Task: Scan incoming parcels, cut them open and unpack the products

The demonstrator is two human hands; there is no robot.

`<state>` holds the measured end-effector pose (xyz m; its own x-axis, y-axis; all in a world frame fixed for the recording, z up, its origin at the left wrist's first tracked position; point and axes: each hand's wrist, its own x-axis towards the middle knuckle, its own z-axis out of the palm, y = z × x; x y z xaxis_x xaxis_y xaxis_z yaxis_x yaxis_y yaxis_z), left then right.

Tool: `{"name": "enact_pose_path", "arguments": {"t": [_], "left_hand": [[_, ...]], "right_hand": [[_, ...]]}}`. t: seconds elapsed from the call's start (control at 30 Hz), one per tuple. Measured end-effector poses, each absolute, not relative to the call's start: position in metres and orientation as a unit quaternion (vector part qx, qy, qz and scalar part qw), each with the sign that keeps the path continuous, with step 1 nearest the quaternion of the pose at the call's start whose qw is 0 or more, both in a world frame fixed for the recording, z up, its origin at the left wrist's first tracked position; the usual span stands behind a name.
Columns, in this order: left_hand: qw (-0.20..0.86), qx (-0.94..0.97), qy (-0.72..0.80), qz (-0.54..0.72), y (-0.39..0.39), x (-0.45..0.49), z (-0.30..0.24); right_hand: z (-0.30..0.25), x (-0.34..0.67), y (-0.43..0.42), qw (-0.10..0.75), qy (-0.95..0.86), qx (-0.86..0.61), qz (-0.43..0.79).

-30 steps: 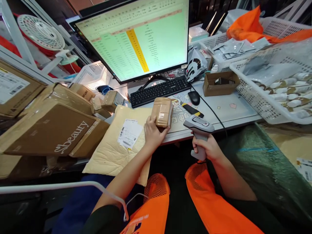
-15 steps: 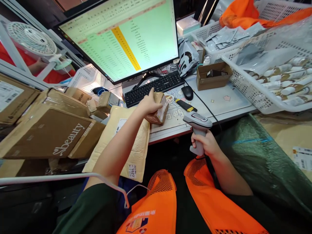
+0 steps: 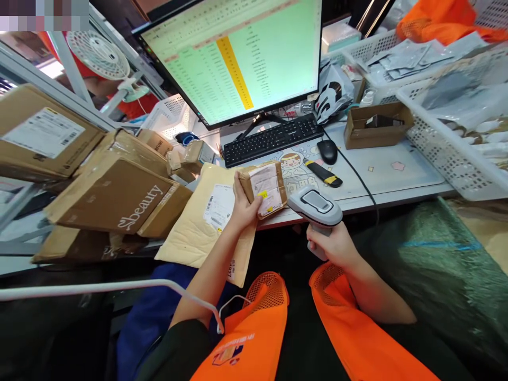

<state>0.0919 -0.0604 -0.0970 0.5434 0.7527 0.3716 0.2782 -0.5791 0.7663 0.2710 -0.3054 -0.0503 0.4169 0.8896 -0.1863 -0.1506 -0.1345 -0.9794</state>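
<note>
At frame centre, turned small carton (image 3: 260, 182) since 0.5 s ago in half-curled left hand (image 3: 243, 209), exposing label (image 3: 269, 185), apparently scannable, near scanner (image 3: 315, 205) gripped in closed right hand (image 3: 333, 242).

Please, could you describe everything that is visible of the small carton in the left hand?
The small carton is a brown box, cardboard by its look, with tape on it. A white label covers much of the face turned toward the camera; its print is too small to read, and yellow marks show near its lower part. The carton is tilted, at the desk's front edge; whether it rests there is unclear. The left hand grips its left side, thumb over the labelled face.
</note>
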Motion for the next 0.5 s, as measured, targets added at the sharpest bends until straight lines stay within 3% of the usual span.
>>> {"name": "enact_pose_path", "arguments": {"t": [0.5], "left_hand": [[0.336, 0.824, 0.285, 0.355, -0.0654, 0.0937, -0.0929]], "right_hand": [[-0.0478, 0.2664, -0.3140, 0.587, -0.317, -0.619, 0.414]]}}
